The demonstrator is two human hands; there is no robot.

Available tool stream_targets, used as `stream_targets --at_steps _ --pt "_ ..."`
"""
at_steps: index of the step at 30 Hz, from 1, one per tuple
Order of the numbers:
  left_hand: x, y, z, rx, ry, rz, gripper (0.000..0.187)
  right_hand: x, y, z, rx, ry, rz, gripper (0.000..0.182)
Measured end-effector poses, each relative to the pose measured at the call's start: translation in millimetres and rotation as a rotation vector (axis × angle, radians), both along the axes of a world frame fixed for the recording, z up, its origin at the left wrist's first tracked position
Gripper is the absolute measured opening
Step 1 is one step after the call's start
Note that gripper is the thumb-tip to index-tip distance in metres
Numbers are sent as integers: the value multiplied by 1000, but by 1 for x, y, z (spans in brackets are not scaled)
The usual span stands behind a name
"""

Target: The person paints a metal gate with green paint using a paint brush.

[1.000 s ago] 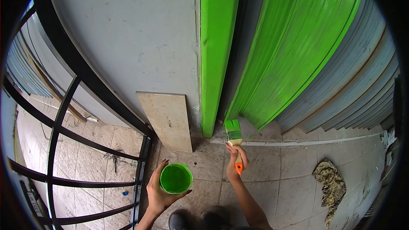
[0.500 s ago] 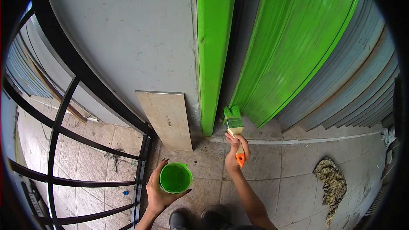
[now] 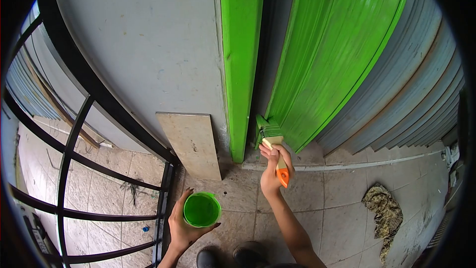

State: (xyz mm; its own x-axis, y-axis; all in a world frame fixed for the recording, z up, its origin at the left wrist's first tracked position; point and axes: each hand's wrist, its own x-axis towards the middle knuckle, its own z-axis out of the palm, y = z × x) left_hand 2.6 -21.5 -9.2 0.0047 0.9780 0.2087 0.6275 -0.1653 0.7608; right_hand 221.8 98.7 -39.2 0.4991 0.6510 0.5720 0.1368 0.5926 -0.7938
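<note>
My left hand [image 3: 182, 224] is wrapped round a small cup of green paint [image 3: 202, 209], held upright with its mouth towards me. In my right hand [image 3: 272, 171] is a paintbrush [image 3: 272, 141] with a pale wooden handle, orange at its end. Green paint coats its bristles, which press against the lower left edge of a green-painted ribbed metal panel [image 3: 327, 64]. Left of that panel, past a dark gap, stands a green-painted post [image 3: 240, 64].
A black metal frame with bars [image 3: 110, 213] stands at the left. A beige board [image 3: 191, 144] leans on the grey wall [image 3: 148, 44]. Unpainted grey corrugated metal [image 3: 396, 94] continues to the right. A crumpled patterned cloth [image 3: 384, 213] lies on the tiled floor [image 3: 297, 223].
The paintbrush has tilted, its bristles shifting slightly up and left along the panel's lower edge. My left hand still holds the cup nearly in place. The view has shifted slightly.
</note>
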Motion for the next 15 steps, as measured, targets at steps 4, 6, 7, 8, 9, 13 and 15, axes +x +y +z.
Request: stream_targets --at_steps 4,6,7,8,9,13,15 --pt "0 -1 1 -3 4 2 96 5 -17 19 194 -184 -30 19" --pt "0 -1 1 -10 6 1 96 3 -18 -4 140 -207 -47 18" --pt "0 -1 0 -13 6 -1 96 3 -18 -24 85 -226 -53 17" --pt "0 -1 0 -14 6 -2 96 3 -17 -43 31 -244 -58 16" --pt "-1 -2 -1 -8 23 -4 99 3 -20 -61 -7 -239 -66 15" --pt "-3 0 -4 8 60 -8 105 2 -26 -78 -119 -221 -60 13" --pt "-3 -1 -3 -8 44 -6 102 3 -14 -58 -40 -197 -57 14"
